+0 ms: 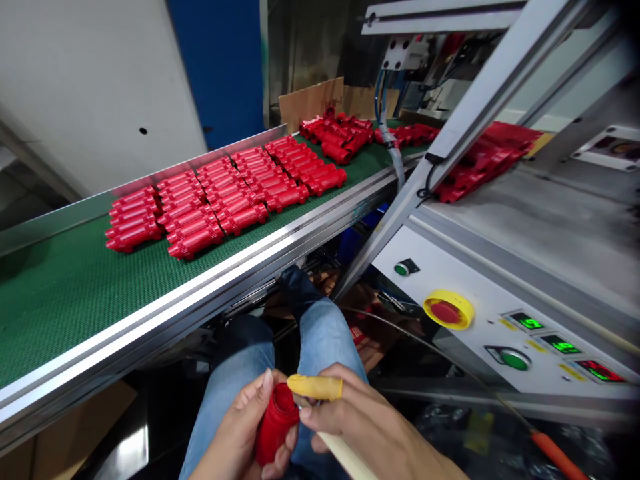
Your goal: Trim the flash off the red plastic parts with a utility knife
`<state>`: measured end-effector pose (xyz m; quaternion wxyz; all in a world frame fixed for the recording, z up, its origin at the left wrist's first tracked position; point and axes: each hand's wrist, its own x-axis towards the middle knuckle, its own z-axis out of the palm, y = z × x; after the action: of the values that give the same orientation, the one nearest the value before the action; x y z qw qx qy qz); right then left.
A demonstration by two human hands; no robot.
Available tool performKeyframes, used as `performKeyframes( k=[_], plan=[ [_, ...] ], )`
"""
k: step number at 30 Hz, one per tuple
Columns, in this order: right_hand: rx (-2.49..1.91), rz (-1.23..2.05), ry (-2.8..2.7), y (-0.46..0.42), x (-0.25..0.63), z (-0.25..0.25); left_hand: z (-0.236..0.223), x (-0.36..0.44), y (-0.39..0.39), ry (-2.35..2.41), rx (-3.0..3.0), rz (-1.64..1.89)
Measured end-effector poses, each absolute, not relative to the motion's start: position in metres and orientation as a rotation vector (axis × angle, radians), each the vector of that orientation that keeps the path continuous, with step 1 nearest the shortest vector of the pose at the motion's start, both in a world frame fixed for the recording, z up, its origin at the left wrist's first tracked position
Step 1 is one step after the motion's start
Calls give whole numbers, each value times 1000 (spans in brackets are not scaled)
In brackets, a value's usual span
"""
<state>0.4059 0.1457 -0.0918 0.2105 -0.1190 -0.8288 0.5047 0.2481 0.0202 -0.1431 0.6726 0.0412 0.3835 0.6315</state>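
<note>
My left hand point(245, 430) is wrapped round a red plastic tube point(274, 421), held upright over my lap with its open end toward me. My right hand point(365, 427) sits against the tube's right side, its fingers curled round a pale stick-like tool point(345, 455). A yellow rubber cot point(313, 387) covers one finger and rests at the tube's rim. On the green conveyor belt point(75, 287) lie several neat rows of the same red tubes point(220, 197), with a looser pile of red tubes point(340, 137) at the far end.
A machine panel point(500, 320) stands at my right with a red emergency button in a yellow ring point(447, 310), green buttons and lit displays. More red parts point(480, 160) lie on the machine top. A slanted aluminium bar point(450, 143) crosses in front. My jeans-clad knees point(280, 347) are under the conveyor's edge.
</note>
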Motion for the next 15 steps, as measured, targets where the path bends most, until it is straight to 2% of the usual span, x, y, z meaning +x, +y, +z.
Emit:
performKeyframes(
  k=[3,6,8,12,15],
  plan=[
    [-257,1390,-2399,150,408,-87,-142,246,20,868,55,1368],
    [-332,1460,-2245,149,404,-87,-143,246,21,966,91,1363],
    [-460,1673,-2056,147,400,-87,-144,246,22,1042,142,1365],
    [-505,2331,-1560,139,404,-85,-143,244,24,1145,264,1430],
    [-537,2563,-1556,139,418,-80,-140,240,24,1220,295,1450]
  ],
)
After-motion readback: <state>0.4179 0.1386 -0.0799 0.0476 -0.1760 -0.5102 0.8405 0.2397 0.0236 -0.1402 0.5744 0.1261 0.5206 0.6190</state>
